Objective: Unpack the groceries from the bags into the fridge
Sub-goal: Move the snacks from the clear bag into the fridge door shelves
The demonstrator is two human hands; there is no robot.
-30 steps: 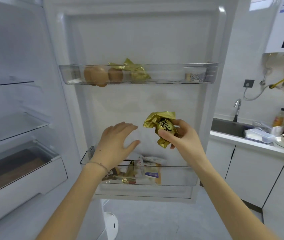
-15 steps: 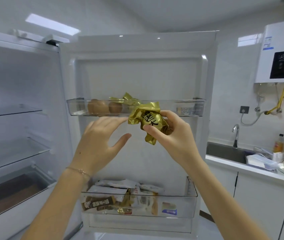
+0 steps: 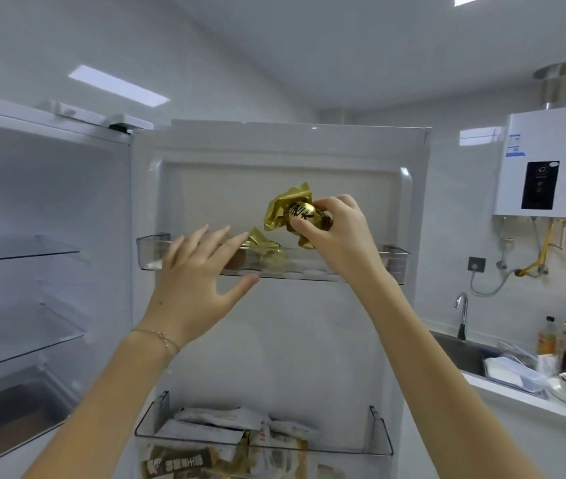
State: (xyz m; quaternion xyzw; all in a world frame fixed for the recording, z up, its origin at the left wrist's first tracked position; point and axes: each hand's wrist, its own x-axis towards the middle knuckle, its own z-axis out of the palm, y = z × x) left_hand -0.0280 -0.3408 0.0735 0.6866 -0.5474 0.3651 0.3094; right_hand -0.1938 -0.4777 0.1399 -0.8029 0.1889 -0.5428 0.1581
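My right hand [image 3: 338, 233] grips a round item in crinkled gold foil [image 3: 295, 216] with black lettering, held just above the upper door shelf [image 3: 392, 261] of the open fridge door. My left hand [image 3: 198, 281] is spread with straight fingers in front of the left part of that clear shelf, holding nothing. Inside the shelf lie another gold-foil item [image 3: 260, 242] and a brown egg [image 3: 236, 261], partly hidden behind my left hand.
The lower door shelf [image 3: 378, 440] holds several flat packets. Glass shelves [image 3: 22, 250] and a drawer [image 3: 8, 413] of the fridge interior stand at left. At right are a counter with a sink [image 3: 457, 354], bottles [image 3: 564, 347], a clear box and bowls, and a wall water heater [image 3: 547, 167].
Both hands rose from between the door shelves up to the upper door shelf, the right one carrying the gold-foil item above it. The camera tilted upward.
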